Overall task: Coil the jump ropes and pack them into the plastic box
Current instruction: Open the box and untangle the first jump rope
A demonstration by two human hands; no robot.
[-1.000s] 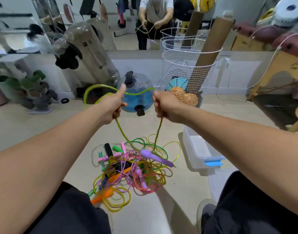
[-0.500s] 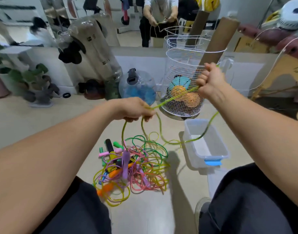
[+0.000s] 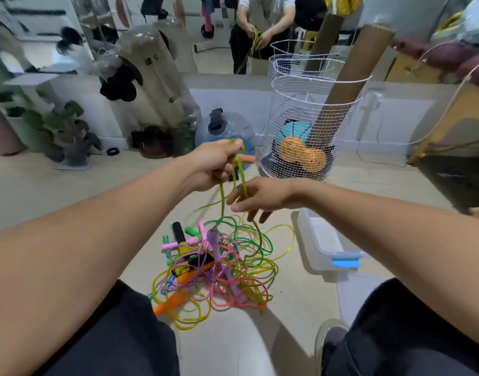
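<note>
The left hand (image 3: 214, 165) is pinching loops of the green rope (image 3: 239, 172). The right hand (image 3: 260, 198) is reaching under with fingers spread, holding nothing.

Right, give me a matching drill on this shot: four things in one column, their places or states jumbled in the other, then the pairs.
1. left hand
2. right hand
3. plastic box
4. orange ball

a. inside the wire basket
b. fingers spread, at the hanging strands
c. on the floor right of the rope pile
d. gripping green rope loops

Pairs: 1-d, 2-b, 3-c, 4-a
</note>
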